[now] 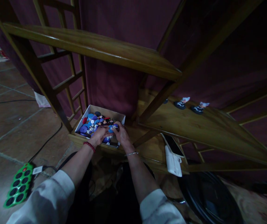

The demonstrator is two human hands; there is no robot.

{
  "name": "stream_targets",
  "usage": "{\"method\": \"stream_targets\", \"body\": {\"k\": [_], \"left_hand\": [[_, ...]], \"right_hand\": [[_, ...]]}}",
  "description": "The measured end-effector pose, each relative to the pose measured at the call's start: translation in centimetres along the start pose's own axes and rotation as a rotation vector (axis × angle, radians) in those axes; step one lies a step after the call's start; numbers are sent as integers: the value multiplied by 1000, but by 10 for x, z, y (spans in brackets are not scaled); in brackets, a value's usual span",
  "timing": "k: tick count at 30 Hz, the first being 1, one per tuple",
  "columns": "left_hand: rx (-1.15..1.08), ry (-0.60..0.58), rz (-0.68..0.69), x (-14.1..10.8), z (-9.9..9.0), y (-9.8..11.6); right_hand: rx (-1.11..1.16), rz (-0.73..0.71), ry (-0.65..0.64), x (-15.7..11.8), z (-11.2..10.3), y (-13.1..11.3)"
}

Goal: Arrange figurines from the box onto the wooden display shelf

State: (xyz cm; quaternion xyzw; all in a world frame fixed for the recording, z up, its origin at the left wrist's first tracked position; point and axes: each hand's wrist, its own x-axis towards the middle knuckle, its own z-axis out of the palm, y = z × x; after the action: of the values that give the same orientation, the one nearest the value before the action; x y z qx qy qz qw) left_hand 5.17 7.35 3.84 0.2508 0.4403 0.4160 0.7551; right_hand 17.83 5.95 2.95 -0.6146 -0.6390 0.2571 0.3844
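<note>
A white cardboard box (121, 117) full of small colourful figurines (86, 127) stands on the low wooden shelf. Over the box, my right hand (121, 134) is closed on a blue figurine (112, 128), pinching it between thumb and fingers. My left hand (100, 134) reaches in from the other side, its fingers bent under and against the same figurine. More figurines lie beneath both hands, partly covered by them. A red bead bracelet circles my left wrist, and a thin metal one my right.
Two small figurines on dark bases (199, 108) stand on the higher shelf (182, 119) at right. A phone (172, 144) and a white case-like object (173, 161) lie lower. Wooden bars (96, 46) cross above the box. A green power strip (19, 185) lies on the floor.
</note>
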Motion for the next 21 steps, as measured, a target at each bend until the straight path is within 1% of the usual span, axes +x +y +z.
{"method": "stream_targets", "body": {"k": [10,13,18,21], "left_hand": [[-3,-20,-3,1,-4,1],[4,0,-11,1,-4,2],[-5,-40,-33,2,-5,3],[-21,-42,-36,3,-6,3]], "right_hand": [[51,181,56,4,7,15],[106,193,53,4,8,19],[205,201,46,5,11,24],[248,205,53,5,11,23]]}}
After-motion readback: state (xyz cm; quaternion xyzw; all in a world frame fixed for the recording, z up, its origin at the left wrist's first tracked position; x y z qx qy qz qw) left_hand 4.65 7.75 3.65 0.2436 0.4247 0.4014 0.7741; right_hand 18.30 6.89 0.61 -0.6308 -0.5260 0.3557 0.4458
